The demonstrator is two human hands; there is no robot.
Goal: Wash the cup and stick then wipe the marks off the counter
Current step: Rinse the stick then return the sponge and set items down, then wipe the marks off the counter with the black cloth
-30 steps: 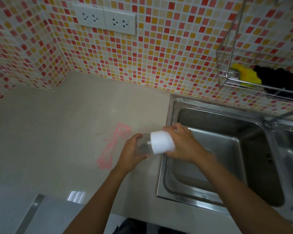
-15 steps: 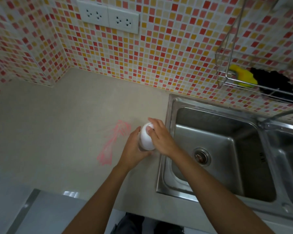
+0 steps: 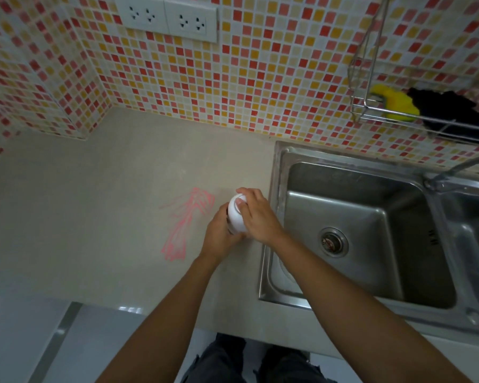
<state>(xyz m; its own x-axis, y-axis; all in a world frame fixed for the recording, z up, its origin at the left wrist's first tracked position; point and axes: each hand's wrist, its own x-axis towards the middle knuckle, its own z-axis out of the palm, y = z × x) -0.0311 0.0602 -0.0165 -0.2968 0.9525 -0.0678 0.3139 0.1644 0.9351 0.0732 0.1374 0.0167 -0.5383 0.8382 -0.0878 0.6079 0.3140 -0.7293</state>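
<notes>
Frame centre, over the desk (image 3: 94, 217), just left of the sink (image 3: 282, 167). Left hand (image 3: 219, 236) has its fingers curled round the cup (image 3: 228, 230), which is mostly hidden. Right hand (image 3: 257, 217) grips a white block (image 3: 236, 219) pressed against the cup. Likely scrubbing: hold the cup steady, twist the block. Pink marks (image 3: 186, 225) left of the hands, unwiped.

The cup (image 3: 228, 226) is almost hidden inside the grip, between the left hand (image 3: 219, 237) and the white sponge (image 3: 237, 217). Far right of the grip, the edge cuts the tap (image 3: 459, 167) and wire rack (image 3: 371, 111).
</notes>
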